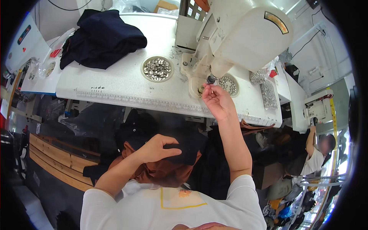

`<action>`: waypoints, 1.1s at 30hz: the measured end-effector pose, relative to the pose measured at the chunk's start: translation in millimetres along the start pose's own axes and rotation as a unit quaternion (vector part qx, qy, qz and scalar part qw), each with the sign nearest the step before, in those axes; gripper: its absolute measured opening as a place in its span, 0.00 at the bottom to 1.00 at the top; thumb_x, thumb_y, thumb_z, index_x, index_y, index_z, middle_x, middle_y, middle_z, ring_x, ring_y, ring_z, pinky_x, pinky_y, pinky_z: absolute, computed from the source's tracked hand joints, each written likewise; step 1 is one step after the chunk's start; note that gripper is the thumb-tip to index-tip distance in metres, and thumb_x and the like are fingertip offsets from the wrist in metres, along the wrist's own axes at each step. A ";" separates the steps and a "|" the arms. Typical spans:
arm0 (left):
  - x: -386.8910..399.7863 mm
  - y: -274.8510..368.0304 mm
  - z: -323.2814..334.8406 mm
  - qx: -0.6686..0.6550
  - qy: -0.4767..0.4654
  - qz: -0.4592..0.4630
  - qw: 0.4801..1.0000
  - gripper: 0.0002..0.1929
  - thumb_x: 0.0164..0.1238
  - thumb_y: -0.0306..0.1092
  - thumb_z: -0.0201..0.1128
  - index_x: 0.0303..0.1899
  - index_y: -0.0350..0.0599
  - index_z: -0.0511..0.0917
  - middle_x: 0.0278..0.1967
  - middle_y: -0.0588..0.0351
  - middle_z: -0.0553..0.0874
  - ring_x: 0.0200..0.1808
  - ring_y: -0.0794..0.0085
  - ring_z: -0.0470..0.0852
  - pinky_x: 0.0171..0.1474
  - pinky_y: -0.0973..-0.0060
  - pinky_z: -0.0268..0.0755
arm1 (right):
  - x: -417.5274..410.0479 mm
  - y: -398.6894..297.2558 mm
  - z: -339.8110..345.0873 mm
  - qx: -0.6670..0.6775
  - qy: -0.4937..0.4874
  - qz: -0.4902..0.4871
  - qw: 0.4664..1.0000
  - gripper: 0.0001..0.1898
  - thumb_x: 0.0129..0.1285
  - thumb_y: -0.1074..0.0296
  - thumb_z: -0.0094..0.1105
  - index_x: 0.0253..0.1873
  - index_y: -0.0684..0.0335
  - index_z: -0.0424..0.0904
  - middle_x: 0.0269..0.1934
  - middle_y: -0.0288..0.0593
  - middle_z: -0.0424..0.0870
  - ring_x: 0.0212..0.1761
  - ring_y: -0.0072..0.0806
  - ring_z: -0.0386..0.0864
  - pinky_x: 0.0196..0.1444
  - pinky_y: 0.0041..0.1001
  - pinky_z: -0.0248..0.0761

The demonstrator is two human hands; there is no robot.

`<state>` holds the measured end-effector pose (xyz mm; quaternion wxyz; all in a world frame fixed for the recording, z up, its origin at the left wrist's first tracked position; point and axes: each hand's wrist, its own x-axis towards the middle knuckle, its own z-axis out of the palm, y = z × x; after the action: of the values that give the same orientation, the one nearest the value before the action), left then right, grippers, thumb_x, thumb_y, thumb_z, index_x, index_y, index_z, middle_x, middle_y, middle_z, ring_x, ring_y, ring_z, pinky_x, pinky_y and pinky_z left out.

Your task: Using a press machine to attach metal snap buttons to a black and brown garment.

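My right hand (216, 99) is raised to the upper die (211, 79) of a snap-fastening press (253, 34), its fingertips pinched just under it; whether a small part is between them I cannot tell. My left hand (159, 148) rests low over dark fabric (184, 148) on my lap, thumb and fingers apart; part of the cloth lies under it. Rust-brown fabric (161, 172) bunches beneath. A round dish of metal snap parts (157, 69) sits left of the press, and another dish of small metal parts (228, 85) is just behind my right hand.
A folded navy garment (106, 37) lies on the white table (120, 86), whose front edge carries a ruler scale (143, 102). Bags of metal parts (268, 95) stand at the right. Wooden planks (57, 161) are low left. A co-worker (316, 158) is at another machine far right.
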<state>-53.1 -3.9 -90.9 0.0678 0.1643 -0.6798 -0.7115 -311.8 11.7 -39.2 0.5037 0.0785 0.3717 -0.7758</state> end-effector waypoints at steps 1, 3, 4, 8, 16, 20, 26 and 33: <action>0.1 -1.0 0.4 -0.005 0.008 0.000 1.000 0.10 0.63 0.31 0.69 0.41 0.33 0.82 0.29 0.63 0.83 0.33 0.87 0.74 0.37 0.84 0.69 | -0.3 2.0 1.6 0.021 0.004 0.015 1.000 0.04 0.63 0.83 0.51 0.42 0.75 0.71 0.43 0.55 0.79 0.40 0.31 0.78 0.44 0.27 0.78; 1.2 6.3 2.3 -0.017 0.002 -0.009 1.000 0.10 0.63 0.30 0.69 0.40 0.33 0.82 0.29 0.64 0.83 0.33 0.87 0.73 0.37 0.84 0.69 | -1.3 8.0 0.2 0.035 0.008 0.007 0.999 0.05 0.63 0.84 0.51 0.44 0.75 0.72 0.44 0.54 0.78 0.41 0.31 0.78 0.45 0.27 0.78; 1.9 9.6 2.3 -0.026 -0.001 -0.014 1.000 0.10 0.63 0.30 0.69 0.40 0.33 0.82 0.29 0.64 0.82 0.33 0.87 0.73 0.36 0.84 0.69 | -2.7 11.6 0.1 0.038 -0.001 -0.028 0.999 0.07 0.63 0.84 0.51 0.45 0.76 0.71 0.44 0.54 0.78 0.41 0.31 0.78 0.46 0.27 0.78; 0.2 9.1 4.4 -0.017 -0.006 -0.016 1.000 0.10 0.63 0.30 0.69 0.40 0.33 0.82 0.28 0.65 0.82 0.32 0.88 0.73 0.36 0.84 0.68 | -6.8 12.6 -5.8 -0.010 -0.027 -0.072 0.997 0.12 0.64 0.84 0.50 0.52 0.76 0.69 0.45 0.54 0.78 0.45 0.33 0.79 0.50 0.28 0.78; -0.2 5.7 5.5 -0.015 0.017 -0.011 1.000 0.08 0.63 0.29 0.69 0.39 0.34 0.82 0.29 0.65 0.82 0.32 0.88 0.73 0.36 0.85 0.68 | -14.5 10.1 -2.3 -0.035 -0.021 -0.053 0.998 0.16 0.65 0.82 0.50 0.57 0.76 0.65 0.48 0.54 0.77 0.51 0.36 0.78 0.56 0.31 0.77; -1.2 4.5 3.9 -0.050 0.014 -0.036 0.998 0.08 0.63 0.29 0.68 0.39 0.34 0.82 0.29 0.66 0.82 0.32 0.87 0.74 0.36 0.85 0.69 | -16.4 9.0 -2.8 -0.020 -0.019 -0.035 0.999 0.17 0.65 0.82 0.50 0.58 0.75 0.64 0.48 0.54 0.76 0.51 0.36 0.78 0.57 0.32 0.77; 2.5 1.8 5.0 -0.050 0.014 -0.051 0.997 0.07 0.64 0.28 0.68 0.38 0.35 0.83 0.30 0.66 0.83 0.33 0.87 0.75 0.37 0.85 0.69 | -12.2 9.5 -6.3 0.002 -0.022 -0.033 0.999 0.17 0.64 0.83 0.50 0.57 0.76 0.65 0.48 0.53 0.76 0.50 0.36 0.78 0.57 0.32 0.77; 3.7 -2.6 4.3 -0.038 0.008 -0.050 0.998 0.08 0.63 0.29 0.68 0.40 0.34 0.83 0.30 0.65 0.84 0.34 0.87 0.75 0.38 0.85 0.70 | -8.4 9.4 -7.4 0.030 -0.033 -0.027 0.999 0.15 0.64 0.84 0.50 0.55 0.78 0.66 0.47 0.53 0.76 0.49 0.35 0.78 0.57 0.32 0.77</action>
<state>-57.7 -0.8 -93.9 0.0437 0.2015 -0.6425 -0.7380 -301.7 20.6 -45.0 0.4918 0.0581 0.3332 -0.8023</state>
